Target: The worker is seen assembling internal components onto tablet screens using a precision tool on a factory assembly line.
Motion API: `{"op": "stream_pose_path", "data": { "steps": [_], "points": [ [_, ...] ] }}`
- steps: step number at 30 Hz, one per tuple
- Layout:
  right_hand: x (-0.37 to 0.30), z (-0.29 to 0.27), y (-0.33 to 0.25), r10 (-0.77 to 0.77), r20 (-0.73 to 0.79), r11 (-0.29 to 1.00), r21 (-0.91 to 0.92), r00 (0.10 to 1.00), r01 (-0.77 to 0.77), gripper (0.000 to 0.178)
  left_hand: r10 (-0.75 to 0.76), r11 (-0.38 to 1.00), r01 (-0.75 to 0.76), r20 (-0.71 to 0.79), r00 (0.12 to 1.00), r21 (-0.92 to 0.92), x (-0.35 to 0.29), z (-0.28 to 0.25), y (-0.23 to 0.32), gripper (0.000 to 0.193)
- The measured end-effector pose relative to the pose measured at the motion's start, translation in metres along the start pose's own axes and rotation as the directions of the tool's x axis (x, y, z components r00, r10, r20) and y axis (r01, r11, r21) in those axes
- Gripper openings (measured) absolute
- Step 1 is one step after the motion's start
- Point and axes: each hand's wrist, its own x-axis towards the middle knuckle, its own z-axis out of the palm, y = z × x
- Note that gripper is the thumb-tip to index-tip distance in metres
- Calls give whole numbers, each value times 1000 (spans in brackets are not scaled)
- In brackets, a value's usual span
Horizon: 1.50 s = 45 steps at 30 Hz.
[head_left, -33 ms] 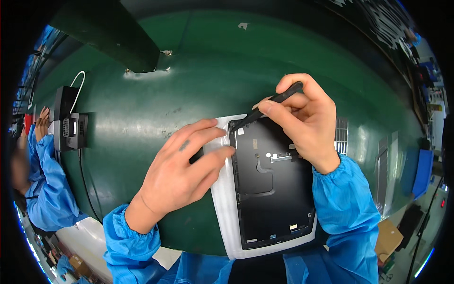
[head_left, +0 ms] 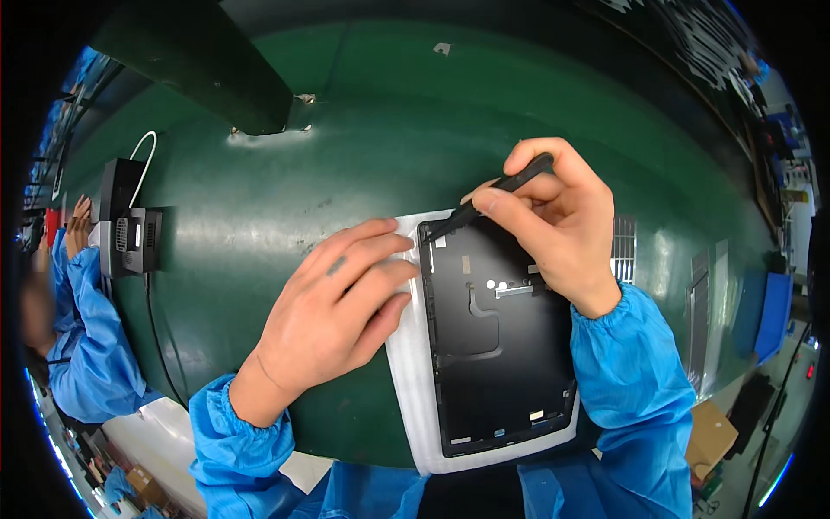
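Observation:
A black rectangular device housing (head_left: pixel 467 389), like a tablet's or thin laptop's cover, lies inner side up on a white foam sheet (head_left: pixel 411 406). A thin cable and small pale stickers show inside it. Between the thumb and fingers of my right hand (head_left: pixel 562 216) is a slim black pen-shaped tool (head_left: pixel 510 183), slanting down to the left. Its tapered tip meets the housing's upper left corner, near a small white sticker (head_left: pixel 440 243). My left hand (head_left: pixel 337 294) is open, its fingers stretched over the foam beside the housing's left edge, holding nothing.
The green-covered bench (head_left: pixel 259 190) carries a black boxy device (head_left: pixel 137 240) with cables at left. A dark post (head_left: pixel 207 69) rises at the back. Another person's blue sleeve (head_left: pixel 95 320) is at far left. Clear strips (head_left: pixel 709 320) and a blue bin (head_left: pixel 772 316) are at right.
My left index finger and thumb have drawn back slightly from the housing's left edge. The right hand and tool stay almost in the same place.

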Motion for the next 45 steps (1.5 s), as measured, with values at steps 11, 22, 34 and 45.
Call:
{"op": "stream_pose_path", "data": {
  "steps": [11, 22, 34, 45],
  "points": [
    [-4, -7, 1, -52, 158, 986, -148, 986, 76, 25, 7, 1000, -7, 4, 1000, -20, 1, -2, -3, 21],
    [-1, -3, 1, -69, 94, 988, -128, 993, 81, 23, 36, 999, -36, 23, 999, 4, 3, -3, -8, 23],
    [3, -10, 4, -61, -67, 996, 62, 996, 65, 24, 212, 956, -225, 89, 973, 188, 25, 0, -9, 35],
    [6, -15, -2, 3, -71, 994, 107, 997, 5, 24, 185, 967, -208, 158, 970, 146, 49, 2, -10, 22]
  ]
}}
